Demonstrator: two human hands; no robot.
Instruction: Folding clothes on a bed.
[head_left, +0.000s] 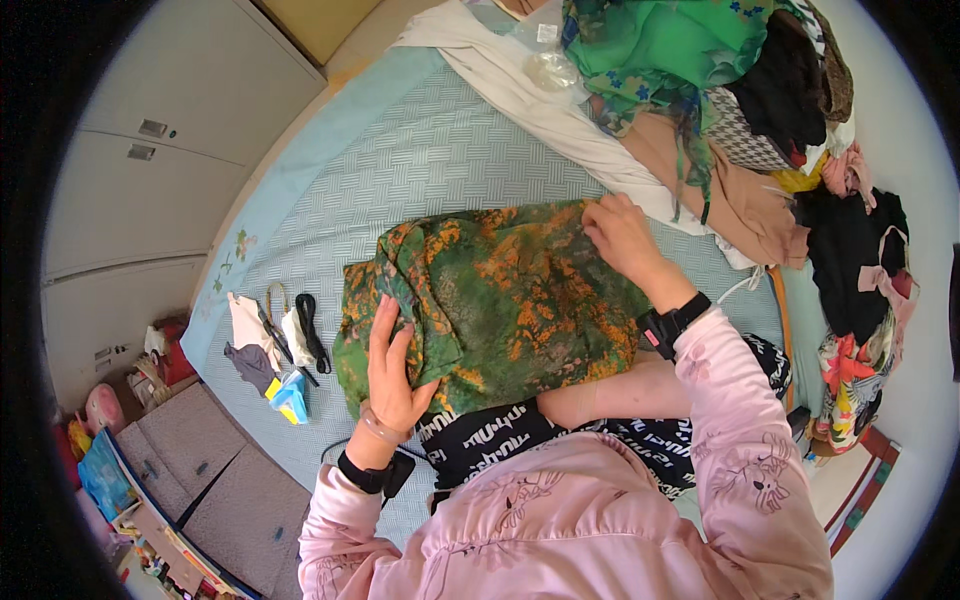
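A green garment or cloth with an orange leafy pattern (517, 300) lies partly folded on the bed, its near edge over my lap. At its left side, my left hand (394, 367) rests on a folded-over part, fingers spread and thumb apart. My right hand (619, 232) has its fingers bent and pinched on the cloth's far right corner. Both wrists wear black bands.
Left on the patterned bedsheet (337, 202) lie a black cord (307, 334), small light and dark cloths, and a blue and yellow packet (289, 397). A white cloth (540, 112), beige trousers (675, 161), a sheer green garment (675, 45) and black clothes (851, 247) are heaped at the far right.
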